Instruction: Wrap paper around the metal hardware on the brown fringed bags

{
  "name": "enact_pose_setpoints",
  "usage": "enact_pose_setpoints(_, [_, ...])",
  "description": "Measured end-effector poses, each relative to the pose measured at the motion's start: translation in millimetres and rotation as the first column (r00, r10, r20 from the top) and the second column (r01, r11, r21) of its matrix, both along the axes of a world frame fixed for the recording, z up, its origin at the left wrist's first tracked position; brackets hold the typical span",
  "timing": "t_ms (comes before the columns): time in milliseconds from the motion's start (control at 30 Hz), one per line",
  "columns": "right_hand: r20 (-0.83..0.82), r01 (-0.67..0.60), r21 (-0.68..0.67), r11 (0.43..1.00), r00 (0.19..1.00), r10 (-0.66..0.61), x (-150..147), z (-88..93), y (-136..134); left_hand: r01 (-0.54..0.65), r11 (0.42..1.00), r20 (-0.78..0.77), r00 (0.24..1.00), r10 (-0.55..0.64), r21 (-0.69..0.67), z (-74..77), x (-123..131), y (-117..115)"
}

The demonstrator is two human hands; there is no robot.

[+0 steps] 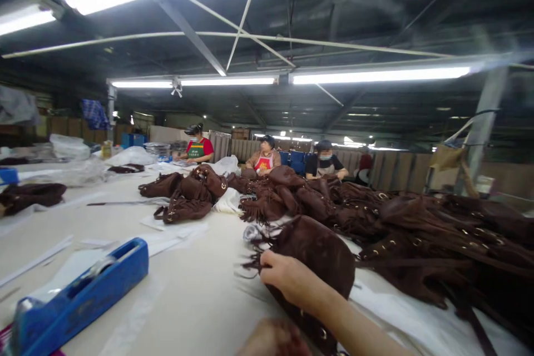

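A dark brown fringed bag point(317, 250) with metal eyelets lies tilted on the table in front of me. My right hand point(283, 277) reaches over it from the lower right, its fingers curled closed on the fringe side. The loose fringe strands beside those fingers are smeared by motion. At the bottom edge my left hand point(275, 339) is a blur, close to the bag's lower part; its fingers cannot be made out.
A blue tape dispenser point(83, 295) stands at the left on the pale table point(183, 295). More brown bags point(187, 194) lie ahead, and a large heap of bags point(417, 228) stretches to the right. Several people, including one in a red apron point(263, 162), sit across the table.
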State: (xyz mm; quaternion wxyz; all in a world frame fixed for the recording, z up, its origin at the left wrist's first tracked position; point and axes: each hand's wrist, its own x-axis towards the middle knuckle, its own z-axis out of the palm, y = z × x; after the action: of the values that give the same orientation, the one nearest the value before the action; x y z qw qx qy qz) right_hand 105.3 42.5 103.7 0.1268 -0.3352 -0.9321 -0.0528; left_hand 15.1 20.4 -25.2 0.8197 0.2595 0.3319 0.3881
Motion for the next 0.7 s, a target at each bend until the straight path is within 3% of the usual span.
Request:
enact_pose_setpoints(133, [-0.004, 0.090, -0.055, 0.994, 0.996, -0.090, 12.7, -69.9, -35.2, 0.018, 0.999, -0.011, 1.000, -0.019, -0.046, 6.1, -58.0, -2.4])
enact_pose_setpoints(233, [-0.091, 0.008, -0.123, 0.992, 0.996, -0.019, 24.0, -95.1, -53.0, 0.148, 0.988, -0.031, 0.988, -0.150, -0.051, 8.5, -66.2, -4.9])
enact_pose_setpoints(333, [-0.200, -0.032, -0.219, 0.975, 0.980, -0.013, 34.4, -97.8, -63.5, 0.199, 0.977, -0.077, 0.976, -0.204, -0.075, 8.8, -44.7, -11.4])
enact_pose_setpoints(500, [-0.415, -0.010, -0.284, 0.959, 0.903, -0.114, 53.1, -87.1, -58.6, 0.033, 0.997, -0.129, 0.991, -0.041, -0.064, 11.7, -14.8, -17.7])
enact_pose_setpoints(600, [-0.384, 0.106, -0.224, 0.969, 0.904, -0.187, 69.5, -80.4, -42.4, 0.008, 1.000, -0.159, 0.987, -0.008, -0.002, 16.5, -16.2, -21.6])
enact_pose_setpoints(700, [-0.237, 0.231, -0.204, 0.951, 0.931, -0.277, 81.6, -76.1, -22.0, 0.031, 0.998, -0.176, 0.984, -0.020, 0.055, 22.7, -22.1, -28.7])
